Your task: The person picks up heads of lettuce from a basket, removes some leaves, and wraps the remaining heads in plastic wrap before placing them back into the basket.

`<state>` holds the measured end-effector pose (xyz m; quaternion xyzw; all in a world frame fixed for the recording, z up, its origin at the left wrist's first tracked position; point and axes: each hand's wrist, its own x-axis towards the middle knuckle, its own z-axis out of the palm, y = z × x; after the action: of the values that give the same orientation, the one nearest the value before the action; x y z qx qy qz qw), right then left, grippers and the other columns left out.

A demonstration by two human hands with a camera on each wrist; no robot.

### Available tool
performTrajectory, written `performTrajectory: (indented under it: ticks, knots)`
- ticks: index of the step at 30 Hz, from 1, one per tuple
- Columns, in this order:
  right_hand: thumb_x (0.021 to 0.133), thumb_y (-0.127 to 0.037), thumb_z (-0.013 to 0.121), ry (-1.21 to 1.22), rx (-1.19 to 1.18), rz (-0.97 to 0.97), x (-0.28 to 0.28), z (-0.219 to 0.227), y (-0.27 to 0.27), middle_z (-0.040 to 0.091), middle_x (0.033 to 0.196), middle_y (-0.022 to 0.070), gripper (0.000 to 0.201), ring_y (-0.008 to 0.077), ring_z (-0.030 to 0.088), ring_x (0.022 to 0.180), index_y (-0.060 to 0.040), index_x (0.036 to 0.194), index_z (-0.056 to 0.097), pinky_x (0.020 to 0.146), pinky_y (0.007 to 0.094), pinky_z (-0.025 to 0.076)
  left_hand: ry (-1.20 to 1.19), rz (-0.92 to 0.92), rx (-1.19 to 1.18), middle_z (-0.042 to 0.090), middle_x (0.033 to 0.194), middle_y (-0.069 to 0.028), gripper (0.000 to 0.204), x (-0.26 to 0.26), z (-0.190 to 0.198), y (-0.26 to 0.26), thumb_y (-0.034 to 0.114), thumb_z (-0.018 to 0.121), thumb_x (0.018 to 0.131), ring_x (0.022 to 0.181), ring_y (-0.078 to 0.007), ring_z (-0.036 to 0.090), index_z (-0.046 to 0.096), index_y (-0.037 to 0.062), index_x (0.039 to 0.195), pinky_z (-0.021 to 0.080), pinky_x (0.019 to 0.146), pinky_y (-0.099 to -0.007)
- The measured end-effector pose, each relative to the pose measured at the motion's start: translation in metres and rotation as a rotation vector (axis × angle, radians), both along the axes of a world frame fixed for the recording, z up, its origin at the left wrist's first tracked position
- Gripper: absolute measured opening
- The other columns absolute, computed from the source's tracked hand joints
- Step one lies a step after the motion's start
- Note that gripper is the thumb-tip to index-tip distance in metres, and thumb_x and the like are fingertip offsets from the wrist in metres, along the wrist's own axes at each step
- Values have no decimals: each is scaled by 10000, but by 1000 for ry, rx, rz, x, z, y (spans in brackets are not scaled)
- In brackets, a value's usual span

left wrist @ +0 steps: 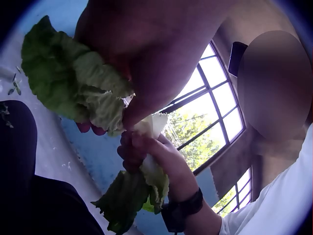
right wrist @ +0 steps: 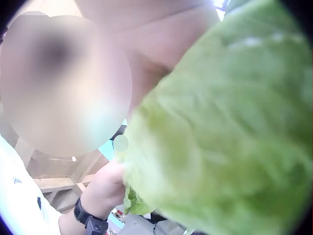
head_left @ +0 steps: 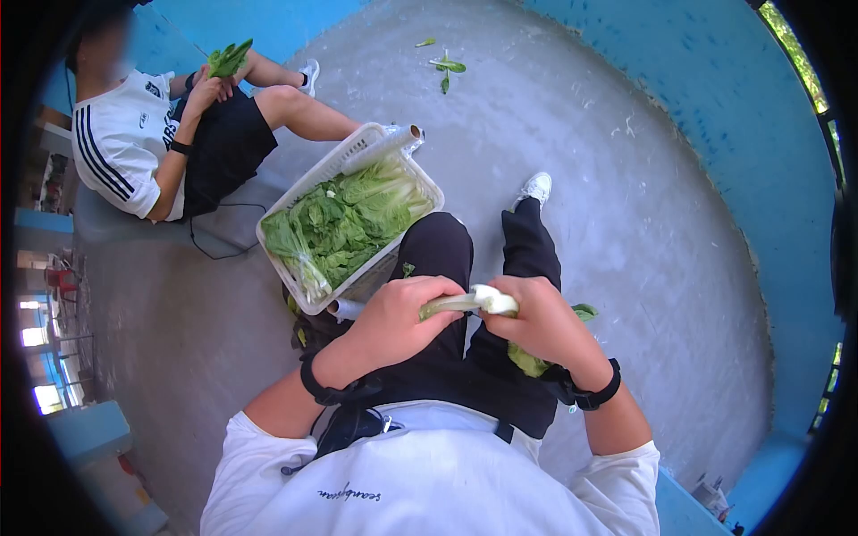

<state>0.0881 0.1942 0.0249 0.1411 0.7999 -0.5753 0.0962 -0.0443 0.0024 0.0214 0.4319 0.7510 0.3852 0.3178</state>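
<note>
In the head view my left hand (head_left: 393,323) and right hand (head_left: 541,323) meet above my lap. A pale leaf stem (head_left: 447,305) is gripped by my left hand, and its white end touches the white base (head_left: 497,301) of the greens in my right hand. Green leaves (head_left: 529,361) hang below my right hand. The left wrist view has a broad green leaf (left wrist: 73,73) beside my left hand (left wrist: 142,54), with my right hand (left wrist: 159,152) pinching white stems. A large leaf (right wrist: 225,127) covers much of the right wrist view, hiding most of my right hand's fingers.
A white basket (head_left: 429,183) of leafy greens stands at my left knee, with a roll (head_left: 384,150) across its corner. Beyond it sits a person (head_left: 134,134) holding a leafy green (head_left: 229,59). Leaf scraps (head_left: 449,66) lie on the grey floor (head_left: 626,205).
</note>
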Motion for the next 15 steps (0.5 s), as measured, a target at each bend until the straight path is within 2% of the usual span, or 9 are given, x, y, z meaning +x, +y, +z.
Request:
performTrajectory:
  ticks: [3, 6, 7, 8, 9, 10, 11, 12, 15]
  knots:
    - [802, -61, 693, 134, 62, 56, 11, -9, -1, 662, 829, 232, 205, 404, 643, 766, 20, 984, 648, 683, 428, 502, 10, -9, -22, 731, 948, -137, 232, 2, -3, -10, 68, 737, 878, 855, -262, 712, 699, -3, 1095, 537, 779, -348]
    - [855, -12, 668, 94, 199, 25, 24, -18, 17, 637, 799, 133, 168, 221, 673, 713, 23, 1011, 618, 678, 360, 514, -110, 88, -31, 724, 907, -107, 233, -7, -7, -21, 109, 720, 908, 809, -208, 696, 697, 9, 1118, 530, 750, -330]
    - [873, -9, 663, 67, 98, -46, 28, -20, 21, 661, 822, 124, 162, 217, 683, 730, 18, 1027, 620, 688, 355, 524, -172, 135, -34, 720, 888, -96, 232, -12, -8, -26, 130, 712, 922, 788, -191, 688, 696, 16, 1124, 526, 732, -324]
    - [891, -6, 659, 40, -5, -114, 34, -24, 24, 685, 845, 115, 157, 214, 694, 748, 13, 1042, 622, 698, 350, 534, -311, 174, -73, 694, 914, -36, 250, -15, -9, -30, 140, 677, 970, 851, -93, 638, 687, 5, 1179, 504, 774, -264]
    - [909, -3, 654, 12, -109, -181, 37, -26, 24, 709, 869, 106, 151, 211, 704, 766, 9, 1057, 624, 708, 346, 544, -391, 170, -26, 691, 990, -39, 260, -15, -14, -33, 133, 653, 990, 905, -107, 643, 673, -6, 1209, 519, 802, -275]
    - [964, 15, 611, 6, -214, -211, 38, -27, 23, 673, 867, 33, 91, 127, 677, 794, -4, 1052, 602, 721, 307, 550, -471, 165, 21, 687, 1066, -41, 270, -15, -24, -35, 125, 629, 1010, 959, -121, 649, 659, -16, 1239, 534, 829, -286]
    - [967, 11, 609, 6, -267, -239, 37, -26, 21, 661, 864, 28, 80, 124, 670, 789, -7, 1045, 601, 720, 304, 549, -550, 159, 70, 683, 1142, -43, 281, -15, -30, -37, 118, 604, 1030, 1013, -134, 655, 646, -26, 1269, 548, 857, -297]
    - [971, 7, 608, 5, -319, -267, 34, -23, 17, 649, 862, 23, 69, 122, 664, 785, -9, 1038, 599, 719, 301, 548, -612, 132, 108, 642, 1148, -42, 343, -12, -32, -35, 170, 511, 1083, 1046, -129, 632, 585, -17, 1360, 546, 853, -290]
    - [960, -8, 639, 111, -329, -318, 26, -24, 2, 599, 853, -3, 75, 80, 589, 766, -35, 1024, 610, 697, 248, 496, -975, 179, 90, 620, 1069, -36, 398, -3, -25, -25, 220, 454, 1103, 989, -120, 626, 543, -7, 1417, 537, 827, -279]
